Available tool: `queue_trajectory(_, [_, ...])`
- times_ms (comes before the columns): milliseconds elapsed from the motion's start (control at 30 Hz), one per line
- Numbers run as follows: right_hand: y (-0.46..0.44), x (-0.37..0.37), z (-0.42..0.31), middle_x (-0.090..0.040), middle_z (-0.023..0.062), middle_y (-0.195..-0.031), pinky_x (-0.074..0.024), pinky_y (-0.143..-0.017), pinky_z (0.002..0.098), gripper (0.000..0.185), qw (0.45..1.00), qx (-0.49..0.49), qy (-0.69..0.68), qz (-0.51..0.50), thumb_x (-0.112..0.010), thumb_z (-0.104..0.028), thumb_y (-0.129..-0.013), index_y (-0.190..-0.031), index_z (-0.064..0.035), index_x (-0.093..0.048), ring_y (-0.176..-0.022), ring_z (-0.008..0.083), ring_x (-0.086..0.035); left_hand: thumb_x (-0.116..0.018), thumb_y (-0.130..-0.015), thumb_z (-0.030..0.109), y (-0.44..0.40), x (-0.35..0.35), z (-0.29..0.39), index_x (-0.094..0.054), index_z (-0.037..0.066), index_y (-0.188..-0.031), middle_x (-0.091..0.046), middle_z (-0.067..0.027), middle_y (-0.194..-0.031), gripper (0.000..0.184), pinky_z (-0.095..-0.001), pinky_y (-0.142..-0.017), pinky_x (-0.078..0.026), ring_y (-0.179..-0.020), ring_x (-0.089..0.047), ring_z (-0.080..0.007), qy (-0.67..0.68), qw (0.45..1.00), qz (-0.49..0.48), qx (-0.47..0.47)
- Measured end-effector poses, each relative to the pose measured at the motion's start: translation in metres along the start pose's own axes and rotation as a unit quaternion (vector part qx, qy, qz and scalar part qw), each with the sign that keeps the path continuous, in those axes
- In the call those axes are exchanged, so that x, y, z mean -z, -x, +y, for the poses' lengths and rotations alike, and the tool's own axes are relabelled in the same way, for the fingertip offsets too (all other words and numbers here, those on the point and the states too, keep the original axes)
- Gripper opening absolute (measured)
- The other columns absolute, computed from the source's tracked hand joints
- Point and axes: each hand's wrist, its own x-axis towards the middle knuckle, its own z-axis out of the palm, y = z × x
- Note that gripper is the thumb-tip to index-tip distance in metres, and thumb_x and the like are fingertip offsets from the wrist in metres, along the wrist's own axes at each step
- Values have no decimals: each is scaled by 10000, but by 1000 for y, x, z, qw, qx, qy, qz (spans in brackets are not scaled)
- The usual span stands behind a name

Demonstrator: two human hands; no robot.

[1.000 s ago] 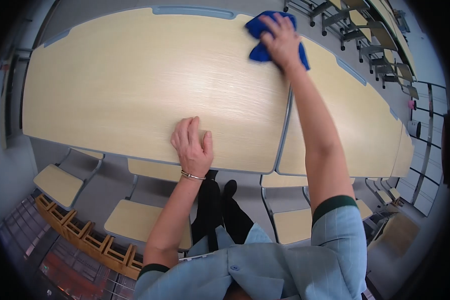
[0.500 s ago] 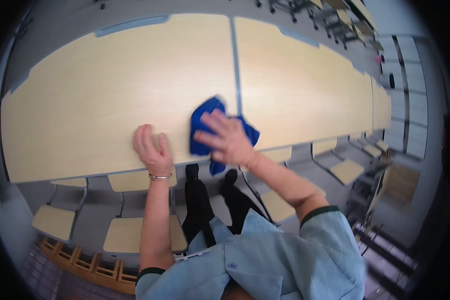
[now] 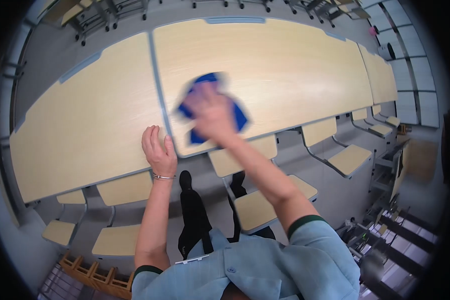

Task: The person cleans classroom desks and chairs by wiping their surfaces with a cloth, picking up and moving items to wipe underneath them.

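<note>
A blue cloth [image 3: 239, 118] lies bunched on the pale wood-grain table [image 3: 295, 70], just right of the grey seam between two tabletops. Over it presses my right hand [image 3: 215, 119], fingers stretched forward and smeared by motion, with cloth showing on both sides. My left hand [image 3: 160, 151] rests near the front edge of the left tabletop [image 3: 85, 120]. Its fingers are slightly bent, the thumb stands apart, and it holds nothing. A thin metal bangle [image 3: 164, 176] circles the left wrist.
Chairs with pale seats stand along the table's near side, one chair [image 3: 255, 207] close by my legs and another chair [image 3: 350, 160] farther right. Wheeled desks [image 3: 105, 15] line the far side. Wooden stools [image 3: 92, 272] sit behind me at lower left.
My view and body have shifted right along the table, so the seam appears farther left. My right hand has carried the cloth across the seam and farther from the near edge.
</note>
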Motion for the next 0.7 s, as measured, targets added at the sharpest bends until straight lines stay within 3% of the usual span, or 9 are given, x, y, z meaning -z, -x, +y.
queue_trajectory(133, [-22,-24,-11,-494,140,-1515,-356,-1124,524,590,974,145,-171,-36,-743,-310,-712,-1291,-234,-657,-1428,376,-413,-553,-996,205,0,-43,55,-466,-82,-1382,-449,-294,-1425,489,-533,-1117,-342,-1340,-418,-456,18,989,79,126])
queue_trajectory(200, [-14,8,53,-524,154,-1481,-364,-1121,509,566,976,134,-169,-11,-747,-275,-697,-1256,-228,-677,-1395,362,-454,-561,-991,215,1,-51,64,-449,-69,-1415,-424,-288,-1457,523,-528,-1147,-318,-1384,-377,-450,-23,994,75,70])
queue_trajectory(233, [-2,27,96,-532,131,-1482,-419,-1087,497,435,992,87,-93,2,-682,-307,-833,-1250,-187,-680,-1347,340,-510,-563,-989,220,0,-50,68,-453,-64,-1416,-424,-285,-1459,525,-526,-1155,-314,-1392,-373,-447,-67,996,31,42])
queue_trajectory(333, [80,122,309,-623,91,-1357,-254,-1180,492,253,984,-85,143,58,-600,-268,-903,-1095,-164,-729,-1397,285,-446,-574,-984,237,-6,-60,80,-463,-52,-1416,-426,-275,-1468,532,-522,-1176,-306,-1410,-362,-443,-149,986,-66,-15])
queue_trajectory(400, [181,183,446,-684,65,-1273,-145,-1242,489,238,780,-121,610,-69,-546,-241,-950,-992,-149,-762,-1430,248,-403,-584,-979,250,-3,-58,76,-469,-46,-1415,-426,-268,-1474,540,-521,-1186,-301,-1416,-359,-444,-148,985,-90,-25])
queue_trajectory(500, [217,174,532,-596,135,-1352,-403,-995,522,407,815,-401,407,94,-498,-393,-963,-1306,-191,-585,-1251,301,-513,-596,-975,266,-5,-60,81,-479,-40,-1409,-435,-265,-1471,544,-528,-1177,-312,-1404,-374,-450,-148,984,-104,-5])
queue_trajectory(533, [217,176,540,-567,158,-1378,-488,-912,533,505,799,-485,323,145,-482,-443,-967,-1411,-205,-526,-1191,319,-549,-601,-973,266,-5,-61,81,-480,-39,-1408,-438,-265,-1470,545,-527,-1175,-317,-1403,-376,-451,-146,984,-105,-4])
queue_trajectory(600, [138,171,429,-574,154,-1369,-385,-1099,510,490,898,-330,273,106,-573,-289,-924,-1387,-129,-557,-1292,389,-486,-609,-969,268,-5,-59,80,-484,-37,-1404,-443,-266,-1469,546,-525,-1171,-327,-1402,-379,-452,-144,984,-107,-5])
queue_trajectory(700, [43,93,262,-629,130,-1220,-431,-1036,510,514,972,-105,177,111,-656,-149,-725,-1237,-106,-654,-1222,380,-535,-618,-963,261,-3,-60,81,-492,-40,-1392,-454,-270,-1458,539,-516,-1167,-336,-1399,-382,-456,-150,984,-98,-6])
